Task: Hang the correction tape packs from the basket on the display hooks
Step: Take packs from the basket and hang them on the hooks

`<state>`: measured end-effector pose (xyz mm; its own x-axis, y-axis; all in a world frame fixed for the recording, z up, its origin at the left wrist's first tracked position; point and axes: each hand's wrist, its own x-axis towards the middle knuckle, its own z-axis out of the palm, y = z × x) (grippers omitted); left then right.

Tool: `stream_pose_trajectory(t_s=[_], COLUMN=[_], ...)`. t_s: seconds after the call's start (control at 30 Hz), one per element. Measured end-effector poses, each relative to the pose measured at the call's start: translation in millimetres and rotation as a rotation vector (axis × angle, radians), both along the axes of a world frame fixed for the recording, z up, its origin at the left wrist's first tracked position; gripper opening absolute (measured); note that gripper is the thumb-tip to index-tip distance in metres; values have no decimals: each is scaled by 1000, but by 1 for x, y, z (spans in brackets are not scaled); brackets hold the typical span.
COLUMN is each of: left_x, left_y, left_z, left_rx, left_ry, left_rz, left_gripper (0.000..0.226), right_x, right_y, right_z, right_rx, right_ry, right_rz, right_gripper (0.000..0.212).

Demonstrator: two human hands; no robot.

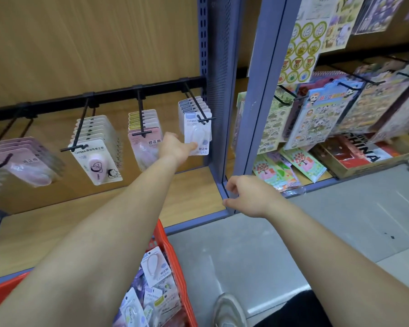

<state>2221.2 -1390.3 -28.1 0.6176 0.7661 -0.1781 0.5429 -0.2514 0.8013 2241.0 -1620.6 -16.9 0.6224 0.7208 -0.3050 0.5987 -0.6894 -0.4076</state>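
Red plastic shows at 6 o'clock: that is the basket (167, 241), and a heap of packs (155, 265) lies in it, so you have a lot left to hang. Up near 12 o'clock, the white and blue pack (197, 135) is already on the hook (200, 109), at the very front of its row and close to the tip. Your left hand (175, 147) reaches out to it and seems to pinch its bottom edge, with the thumb on the front. It looks like this one is nearly done; it may just need a little push back. Your right hand (248, 197) hovers at 4 o'clock, near the foot of the blue post (222, 90). Its fingers are loosely bent and it holds nothing. Over at 9 and 10 o'clock, three more hooks on the black rail (109, 92) carry rows of pink and white packs. From here I cannot tell how many packs in the heap go on which hook.
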Motion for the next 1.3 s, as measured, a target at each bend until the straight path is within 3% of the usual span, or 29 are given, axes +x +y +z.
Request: stream_pose_trajectory(t_s=[0.13,0.23,0.4,0.5,0.63,0.8,0.9,1.07,1.17,1.23,1.3], left_x=[-79,-179,-337,-392,-411,-404,-414,-432,-431,-434,-437], left_y=[-12,-10,27,37,38,43,51,48,52,57,61], left_z=[-11,-31,-89,-127,-180,-233,-256,-271,-276,-282,-287], left_rx=[58,121,79,22,-37,-24,-44,30,20,69,66], left_ry=[70,271,588,655,684,681,691,700,587,539,536], left_rz=[-252,-435,-359,-313,-326,-199,-45,-51,38,51,107], left_gripper=[69,67,81,80,81,90,94,89,53,35,47], right_x=[-22,-54,-124,-165,-207,-224,-223,-230,-229,-227,-230], right_y=[19,41,86,109,129,148,156,153,152,156,162], right_z=[0,-4,-26,-70,-152,-227,-259,-293,-299,-299,-297], right_rx=[-31,-94,-239,-263,-322,-297,-254,-101,38,56,52], right_ry=[-47,-76,-121,-30,129,191,98,17,54,128,171], right_rz=[64,187,457,502,464,220,100,5,-74,-137,-120], right_gripper=[44,45,28,27,43,63,56,38,30,45,69])
